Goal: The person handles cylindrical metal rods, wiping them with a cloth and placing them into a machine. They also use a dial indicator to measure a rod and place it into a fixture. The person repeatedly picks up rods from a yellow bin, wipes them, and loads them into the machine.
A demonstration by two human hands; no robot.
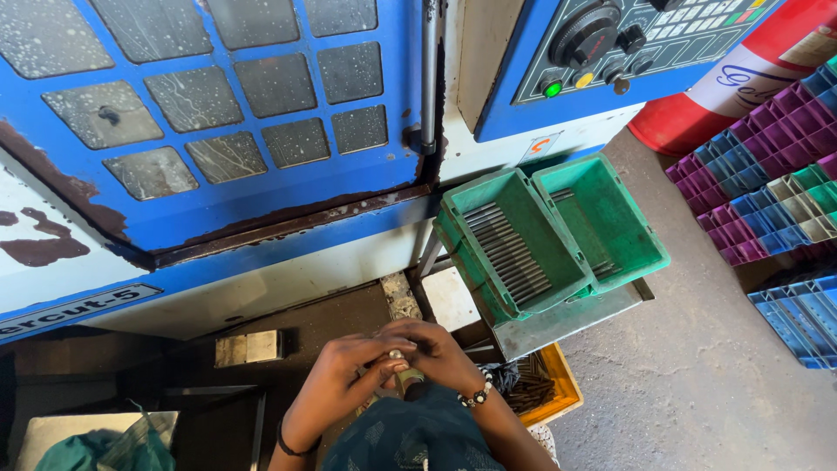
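Below the green bins, the left hand and right hand both pinch a small metal part with their fingers.

A blue machine door with grimy window panes and rusted edges is seen beside a control panel. Two green bins are set on a metal shelf. Coloured crates are stacked on the grey concrete floor.

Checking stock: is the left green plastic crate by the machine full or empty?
Partly filled. The left green plastic crate holds one row of thin dark metal rods across its floor; bare green bottom shows beside them.
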